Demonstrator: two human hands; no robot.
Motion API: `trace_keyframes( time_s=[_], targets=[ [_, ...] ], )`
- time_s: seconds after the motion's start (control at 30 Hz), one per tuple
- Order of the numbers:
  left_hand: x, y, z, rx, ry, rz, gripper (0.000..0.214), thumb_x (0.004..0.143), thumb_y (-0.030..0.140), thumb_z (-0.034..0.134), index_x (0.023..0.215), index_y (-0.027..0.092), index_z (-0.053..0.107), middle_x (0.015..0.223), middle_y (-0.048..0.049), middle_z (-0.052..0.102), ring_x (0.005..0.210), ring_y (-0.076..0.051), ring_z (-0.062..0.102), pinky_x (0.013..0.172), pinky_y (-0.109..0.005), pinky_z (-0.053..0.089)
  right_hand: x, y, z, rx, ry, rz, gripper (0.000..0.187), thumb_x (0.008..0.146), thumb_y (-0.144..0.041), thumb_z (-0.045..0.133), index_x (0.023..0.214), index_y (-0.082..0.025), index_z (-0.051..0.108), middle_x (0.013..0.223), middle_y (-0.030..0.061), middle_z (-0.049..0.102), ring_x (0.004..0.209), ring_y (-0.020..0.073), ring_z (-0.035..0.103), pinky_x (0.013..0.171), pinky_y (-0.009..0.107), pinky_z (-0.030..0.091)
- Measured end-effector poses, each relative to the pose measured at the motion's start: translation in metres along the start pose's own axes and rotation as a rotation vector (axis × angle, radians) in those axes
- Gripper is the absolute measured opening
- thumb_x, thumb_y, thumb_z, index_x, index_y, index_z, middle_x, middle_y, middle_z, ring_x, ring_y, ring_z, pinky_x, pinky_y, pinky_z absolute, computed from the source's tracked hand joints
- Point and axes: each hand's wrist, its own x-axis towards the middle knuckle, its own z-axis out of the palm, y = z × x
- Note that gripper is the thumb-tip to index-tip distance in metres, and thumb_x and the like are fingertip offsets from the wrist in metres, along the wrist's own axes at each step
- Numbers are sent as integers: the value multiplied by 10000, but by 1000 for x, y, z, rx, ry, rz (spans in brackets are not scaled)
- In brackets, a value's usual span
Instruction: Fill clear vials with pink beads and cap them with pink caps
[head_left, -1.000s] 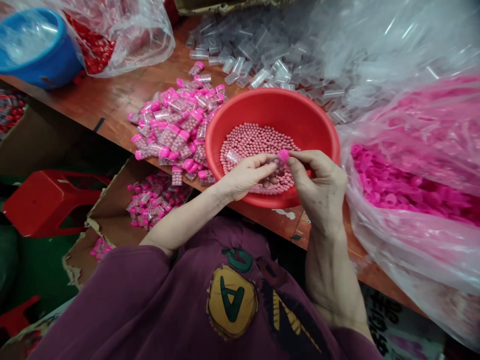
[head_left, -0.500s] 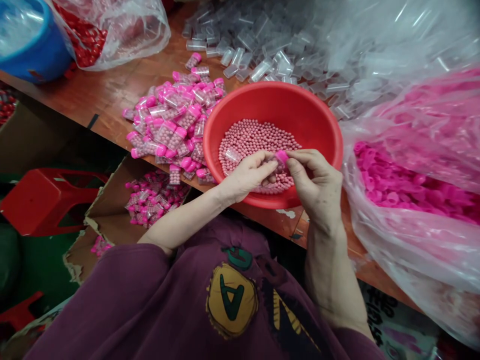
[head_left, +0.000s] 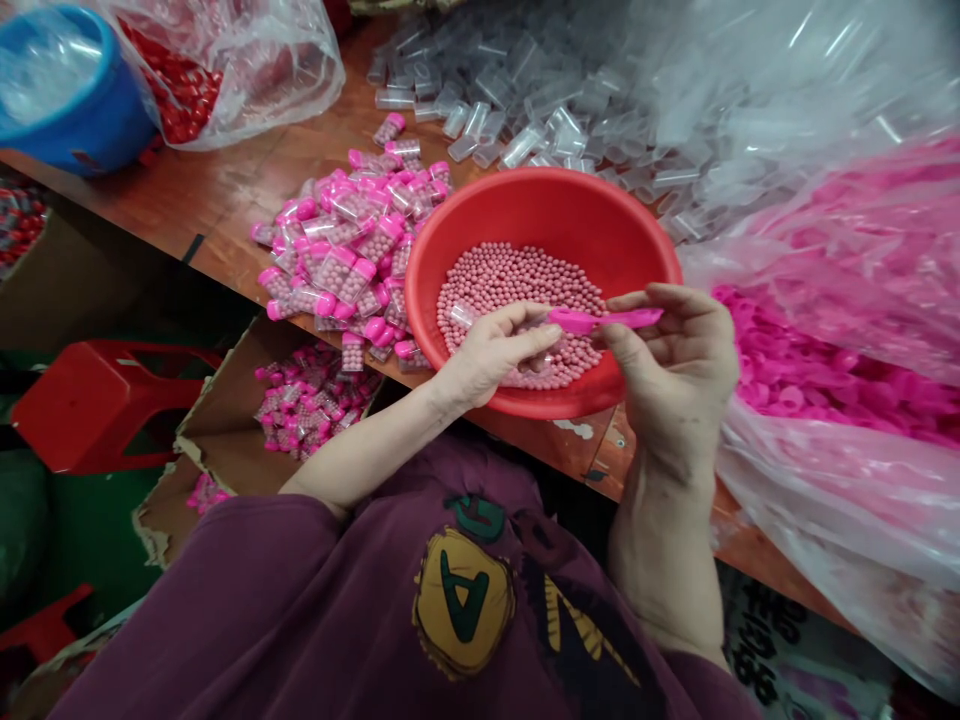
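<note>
Over the red basin, my left hand is closed with its fingertips pinching a small clear tube, mostly hidden by the fingers. A bright pink plastic piece reaches from those fingertips to my right hand. It looks long and thin, and I cannot tell whether motion stretches its outline. My right thumb and fingers pinch its right part. Beneath both hands, pink beads cover the basin's bottom. One clear tube lies on the beads, left of my left hand.
Pink-capped tubes of beads are heaped left of the basin, with more in a cardboard box below. Clear tubes spread behind. A plastic bag of pink caps lies right. A blue tub and red stool are left.
My right hand has moved right, away from my left hand. The pink between the hands now looks long rather than a short cap. My left hand stays almost in place.
</note>
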Motion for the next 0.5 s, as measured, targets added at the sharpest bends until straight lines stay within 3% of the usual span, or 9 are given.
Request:
trace_keyframes(
  time_s=[0.07,0.13,0.27,0.4,0.5],
  targets=[
    [1,-3,-2,37,-27,35,167,927,219,868,1030,171,746,807,33,710,659,-72,592,643,-219,475,-1,3,2,10,9,52,309,988,-413,859,1274,-338,767,1076,29,806,887,232,805,811,421,719],
    [2,-6,-4,56,-51,71,217,913,274,893,1049,176,755,817,36,703,656,-72,590,643,-224,475,-2,1,3,-22,-34,94,236,1000,-443,847,1198,-322,803,1058,29,810,910,233,805,857,435,713],
    [6,-11,-8,60,-68,100,312,878,352,940,1068,185,758,847,32,709,678,-75,600,662,-231,481,-3,-5,0,-51,-93,52,309,952,-449,894,1221,-322,810,1123,25,807,976,228,790,934,441,686],
    [8,-13,-10,45,-74,73,376,865,382,961,1114,183,759,941,7,744,787,-91,655,727,-237,505,-3,-4,2,-80,-32,11,154,955,-410,887,1016,-291,811,1022,22,813,969,222,782,918,418,656],
    [9,-14,-12,11,-98,67,403,859,363,966,1152,180,759,976,0,752,786,-91,656,752,-249,516,-6,-2,8,-85,17,-7,172,946,-412,887,945,-280,777,969,18,806,917,210,777,857,394,649]
  ],
)
